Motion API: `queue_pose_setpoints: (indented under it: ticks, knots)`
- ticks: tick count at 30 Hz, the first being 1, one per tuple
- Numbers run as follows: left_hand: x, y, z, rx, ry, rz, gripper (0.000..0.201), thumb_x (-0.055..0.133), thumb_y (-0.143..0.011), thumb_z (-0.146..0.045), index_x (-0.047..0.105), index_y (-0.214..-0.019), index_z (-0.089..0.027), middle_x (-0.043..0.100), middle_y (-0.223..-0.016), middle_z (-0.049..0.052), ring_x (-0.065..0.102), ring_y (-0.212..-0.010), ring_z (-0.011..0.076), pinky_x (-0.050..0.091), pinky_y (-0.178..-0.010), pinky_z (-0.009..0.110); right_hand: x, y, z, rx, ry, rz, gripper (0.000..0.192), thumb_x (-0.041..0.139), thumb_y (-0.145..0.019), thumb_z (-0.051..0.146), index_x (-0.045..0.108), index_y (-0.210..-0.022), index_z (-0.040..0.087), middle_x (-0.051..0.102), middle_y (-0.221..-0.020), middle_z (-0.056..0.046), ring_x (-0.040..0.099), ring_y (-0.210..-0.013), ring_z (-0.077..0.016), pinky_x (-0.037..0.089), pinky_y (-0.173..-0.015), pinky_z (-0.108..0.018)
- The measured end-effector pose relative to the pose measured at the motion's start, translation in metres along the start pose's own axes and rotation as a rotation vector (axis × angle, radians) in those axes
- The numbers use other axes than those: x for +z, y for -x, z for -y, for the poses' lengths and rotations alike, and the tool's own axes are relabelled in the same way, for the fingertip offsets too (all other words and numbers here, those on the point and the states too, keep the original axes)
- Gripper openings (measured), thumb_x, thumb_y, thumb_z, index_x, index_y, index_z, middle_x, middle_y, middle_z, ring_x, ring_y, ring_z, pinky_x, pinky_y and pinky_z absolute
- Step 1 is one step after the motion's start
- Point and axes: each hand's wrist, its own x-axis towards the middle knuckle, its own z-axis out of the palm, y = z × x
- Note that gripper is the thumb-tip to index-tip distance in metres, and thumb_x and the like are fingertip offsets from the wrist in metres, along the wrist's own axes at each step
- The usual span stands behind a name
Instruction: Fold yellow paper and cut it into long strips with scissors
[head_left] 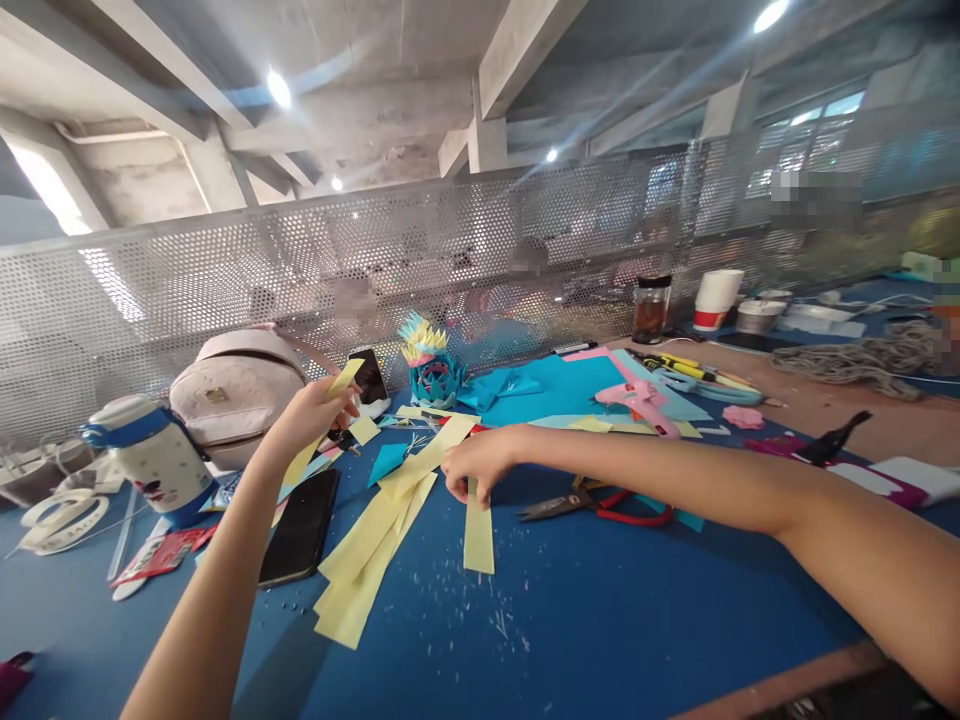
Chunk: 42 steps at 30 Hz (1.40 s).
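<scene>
My left hand [311, 412] is raised above the blue table [570, 610] and pinches a long yellow paper strip [339, 386] that hangs down past my wrist. My right hand [474, 462] reaches across the middle of the table and pinches the top of another yellow paper strip [478, 530] lying flat. A loose pile of yellow strips [371, 550] lies between my two hands. Red-handled scissors [592, 503] rest just right of my right hand.
A black phone [300, 528] lies left of the strips. A white and blue bottle [156, 456], tape rolls [56, 517] and a beige bag [234, 390] stand at left. A teal paper flower [433, 365], teal sheets [559, 388] and a pink glue gun [639, 400] sit behind.
</scene>
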Motion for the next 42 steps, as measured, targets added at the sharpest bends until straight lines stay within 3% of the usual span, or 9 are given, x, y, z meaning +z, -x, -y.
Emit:
queue_pose_setpoints:
  ticks: [4, 8, 15, 23, 27, 30, 35, 38, 42]
  knots:
    - [-0.004, -0.001, 0.010, 0.003, 0.015, -0.038, 0.017, 0.055, -0.078, -0.035, 0.063, -0.081, -0.020, 0.068, -0.068, 0.002, 0.063, -0.056, 0.0143, 0.051, -0.054, 0.026, 0.005, 0.007, -0.001, 0.023, -0.075, 0.004, 0.013, 0.076, -0.069, 0.009, 0.067, -0.074, 0.017, 0.064, -0.074, 0.002, 0.058, -0.073, -0.0142, 0.035, -0.061, -0.024]
    - [-0.010, 0.001, 0.011, 0.017, 0.023, -0.049, 0.020, 0.057, -0.079, -0.036, 0.065, -0.086, -0.020, 0.070, -0.068, 0.001, 0.065, -0.058, 0.0157, 0.052, -0.056, 0.027, -0.010, 0.009, -0.009, 0.032, -0.133, -0.043, 0.007, 0.072, -0.076, 0.015, 0.070, -0.082, 0.016, 0.069, -0.076, 0.002, 0.060, -0.071, -0.0127, 0.039, -0.064, -0.022]
    - [-0.021, 0.005, 0.001, 0.012, -0.002, -0.129, 0.019, 0.058, -0.075, -0.034, 0.068, -0.080, -0.018, 0.072, -0.069, 0.003, 0.064, -0.056, 0.0158, 0.051, -0.055, 0.027, -0.059, -0.008, -0.031, 0.084, -0.015, -0.413, 0.023, 0.049, -0.086, 0.006, 0.070, -0.093, 0.013, 0.071, -0.098, -0.007, 0.059, -0.084, -0.0159, 0.039, -0.070, -0.025]
    - [-0.031, 0.015, -0.029, 0.060, -0.020, -0.228, 0.022, 0.056, -0.076, -0.036, 0.068, -0.082, -0.018, 0.072, -0.069, 0.004, 0.064, -0.057, 0.0168, 0.051, -0.054, 0.027, -0.061, -0.124, 0.019, 0.026, 0.161, -0.497, 0.019, 0.046, -0.094, 0.012, 0.062, -0.102, 0.016, 0.069, -0.102, -0.010, 0.060, -0.088, -0.0197, 0.040, -0.069, -0.028]
    - [-0.028, 0.017, -0.035, 0.056, -0.062, -0.247, 0.021, 0.055, -0.077, -0.036, 0.067, -0.082, -0.019, 0.070, -0.063, 0.003, 0.063, -0.054, 0.0177, 0.050, -0.052, 0.028, -0.061, -0.188, 0.054, -0.046, 0.228, -0.481, 0.023, 0.045, -0.091, 0.006, 0.061, -0.101, 0.019, 0.067, -0.116, -0.006, 0.056, -0.111, -0.0232, 0.042, -0.085, -0.030]
    - [-0.028, 0.016, -0.033, 0.036, -0.074, -0.234, 0.020, 0.054, -0.076, -0.033, 0.067, -0.082, -0.019, 0.070, -0.062, 0.002, 0.062, -0.052, 0.0176, 0.050, -0.052, 0.028, -0.058, -0.212, 0.070, -0.082, 0.245, -0.424, 0.018, 0.054, -0.087, 0.005, 0.063, -0.094, 0.019, 0.067, -0.121, -0.008, 0.053, -0.122, -0.0255, 0.041, -0.095, -0.030]
    - [-0.031, 0.016, -0.027, 0.004, -0.059, -0.182, 0.019, 0.057, -0.072, -0.035, 0.066, -0.074, -0.019, 0.071, -0.065, 0.004, 0.063, -0.055, 0.0190, 0.050, -0.053, 0.029, -0.057, -0.176, 0.046, -0.061, 0.213, -0.369, 0.030, 0.062, -0.089, 0.015, 0.056, -0.118, 0.014, 0.052, -0.140, -0.016, 0.048, -0.129, -0.0252, 0.039, -0.101, -0.031]
    - [-0.026, 0.016, -0.022, 0.015, 0.005, -0.080, 0.024, 0.057, -0.072, -0.038, 0.067, -0.081, -0.018, 0.072, -0.070, 0.004, 0.064, -0.059, 0.0188, 0.052, -0.057, 0.029, -0.060, -0.126, 0.004, 0.024, 0.176, -0.281, 0.023, 0.062, -0.090, 0.019, 0.059, -0.112, 0.010, 0.065, -0.114, -0.013, 0.063, -0.102, -0.0215, 0.047, -0.082, -0.029]
    - [-0.014, 0.014, -0.015, 0.023, 0.087, 0.156, 0.032, 0.060, -0.074, -0.042, 0.068, -0.092, -0.017, 0.072, -0.080, 0.006, 0.065, -0.065, 0.0189, 0.053, -0.059, 0.030, -0.053, -0.074, -0.045, 0.136, 0.170, -0.124, 0.022, 0.072, -0.085, 0.029, 0.064, -0.095, 0.011, 0.067, -0.094, -0.006, 0.064, -0.083, -0.0181, 0.051, -0.071, -0.030]
